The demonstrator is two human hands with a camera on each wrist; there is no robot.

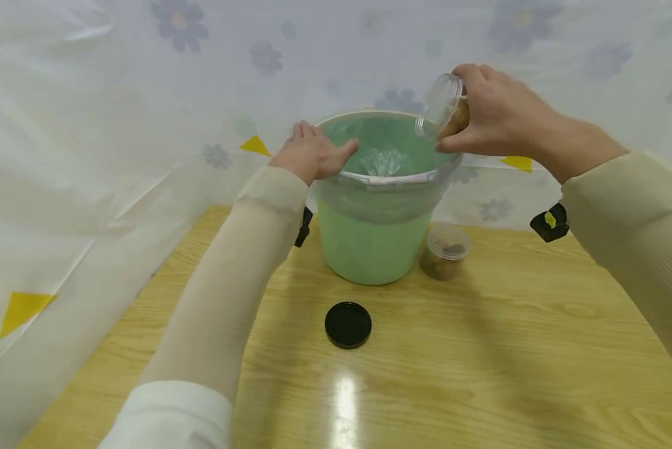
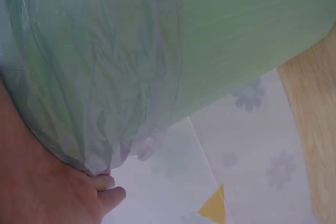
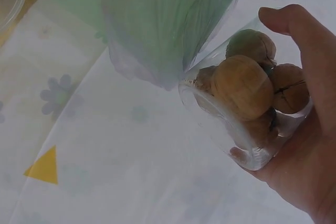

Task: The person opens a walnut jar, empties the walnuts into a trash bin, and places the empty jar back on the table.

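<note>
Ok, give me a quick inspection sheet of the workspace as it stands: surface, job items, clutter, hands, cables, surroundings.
Surface: wooden table, glare patch near the front edge.
Job's things: green bin lined with a plastic bag; clear jar of walnuts, open, tilted toward the bin's rim.
Clutter: black lid lying flat in front of the bin; second clear jar standing beside the bin, brown contents.
Hands: left hand rests on the bin's rim, touching the bag; right hand grips the tilted jar.
Cables: nothing seen.
Surroundings: white floral sheet with yellow triangles, behind and left of the table.
</note>
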